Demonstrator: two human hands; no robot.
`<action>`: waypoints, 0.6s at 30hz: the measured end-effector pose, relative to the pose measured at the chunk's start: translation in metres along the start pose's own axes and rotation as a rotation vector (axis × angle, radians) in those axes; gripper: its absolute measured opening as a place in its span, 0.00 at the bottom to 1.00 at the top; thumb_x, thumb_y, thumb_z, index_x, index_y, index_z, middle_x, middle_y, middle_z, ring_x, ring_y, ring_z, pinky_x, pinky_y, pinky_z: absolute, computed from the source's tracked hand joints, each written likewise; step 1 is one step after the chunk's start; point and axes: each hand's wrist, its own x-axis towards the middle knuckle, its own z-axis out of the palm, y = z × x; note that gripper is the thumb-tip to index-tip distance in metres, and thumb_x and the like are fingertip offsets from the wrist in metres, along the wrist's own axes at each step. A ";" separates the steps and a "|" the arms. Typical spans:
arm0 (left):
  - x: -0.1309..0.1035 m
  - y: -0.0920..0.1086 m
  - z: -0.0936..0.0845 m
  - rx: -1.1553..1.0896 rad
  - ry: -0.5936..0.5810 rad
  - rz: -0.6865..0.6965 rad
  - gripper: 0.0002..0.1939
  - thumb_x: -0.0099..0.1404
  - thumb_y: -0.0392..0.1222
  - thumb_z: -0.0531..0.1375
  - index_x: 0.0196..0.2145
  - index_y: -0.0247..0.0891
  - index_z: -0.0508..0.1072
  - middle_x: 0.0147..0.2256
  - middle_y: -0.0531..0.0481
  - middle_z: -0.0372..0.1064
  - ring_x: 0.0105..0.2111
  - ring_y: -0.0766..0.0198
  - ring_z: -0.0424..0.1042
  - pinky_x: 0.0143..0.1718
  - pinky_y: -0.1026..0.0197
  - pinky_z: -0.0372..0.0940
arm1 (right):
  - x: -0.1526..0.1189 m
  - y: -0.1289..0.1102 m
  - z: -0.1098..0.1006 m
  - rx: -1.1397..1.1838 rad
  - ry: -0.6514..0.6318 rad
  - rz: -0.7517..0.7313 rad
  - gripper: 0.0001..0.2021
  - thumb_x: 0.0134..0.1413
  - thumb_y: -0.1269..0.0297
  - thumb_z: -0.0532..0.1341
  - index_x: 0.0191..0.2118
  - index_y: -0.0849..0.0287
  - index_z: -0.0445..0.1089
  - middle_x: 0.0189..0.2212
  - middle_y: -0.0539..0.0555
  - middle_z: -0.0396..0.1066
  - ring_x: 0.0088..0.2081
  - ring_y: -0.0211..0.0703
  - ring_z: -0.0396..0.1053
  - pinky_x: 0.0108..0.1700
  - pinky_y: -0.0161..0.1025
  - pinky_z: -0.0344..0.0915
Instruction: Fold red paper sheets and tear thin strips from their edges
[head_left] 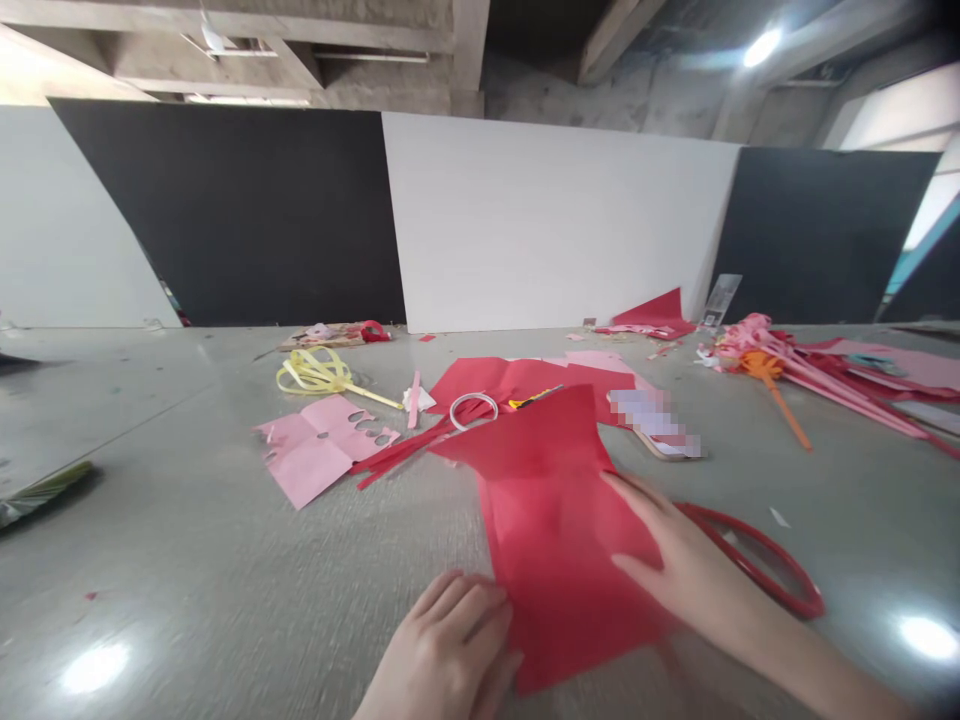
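Observation:
A long red sheet (559, 520), paper or felt, stretches away from me over the grey floor, its far end raised and bent. My left hand (450, 640) is at its near left edge, fingers curled together with the thumb beside the edge. Across the sheet's right side lies my right hand (660, 550), thumb and fingers apart; some blur softens its outline. Beyond the sheet's far end are a yellow cutter knife (534, 397), a white ring (474, 411) and more red sheet (495, 375). Thin red strips (397, 452) trail off to the left.
A phone (656, 425) and a red hoop (757, 555) lie to the right. Pink paper with cut holes (319, 445) and a yellow ribbon flower (319, 372) are at left. Pink ribbons (810, 375) and an orange flower (765, 367) lie far right. Panels (562, 220) stand behind.

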 end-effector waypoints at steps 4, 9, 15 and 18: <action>0.000 0.000 0.000 -0.038 -0.034 -0.063 0.08 0.61 0.33 0.51 0.34 0.37 0.69 0.31 0.48 0.68 0.33 0.60 0.68 0.33 0.58 0.67 | -0.003 0.001 0.001 0.017 -0.101 0.091 0.30 0.45 0.70 0.52 0.58 0.60 0.48 0.58 0.56 0.49 0.57 0.45 0.48 0.55 0.44 0.54; 0.002 0.002 0.000 -0.012 -0.041 -0.043 0.09 0.62 0.33 0.49 0.34 0.37 0.68 0.29 0.49 0.67 0.31 0.61 0.68 0.33 0.58 0.67 | -0.009 -0.001 0.001 0.000 -0.121 0.178 0.30 0.42 0.70 0.54 0.56 0.62 0.52 0.56 0.59 0.53 0.56 0.47 0.51 0.55 0.46 0.53; 0.002 0.002 0.001 0.008 -0.016 -0.027 0.09 0.63 0.34 0.48 0.34 0.37 0.68 0.28 0.50 0.67 0.31 0.61 0.68 0.34 0.58 0.66 | -0.014 -0.003 -0.001 -0.035 -0.122 0.206 0.29 0.41 0.69 0.55 0.54 0.63 0.55 0.54 0.61 0.55 0.55 0.51 0.53 0.53 0.47 0.56; 0.001 0.001 0.002 0.010 -0.024 -0.024 0.10 0.63 0.34 0.48 0.33 0.36 0.68 0.28 0.49 0.67 0.31 0.61 0.68 0.33 0.57 0.66 | -0.016 -0.005 -0.004 -0.044 -0.113 0.211 0.29 0.40 0.69 0.55 0.53 0.64 0.56 0.54 0.63 0.56 0.54 0.53 0.54 0.51 0.48 0.58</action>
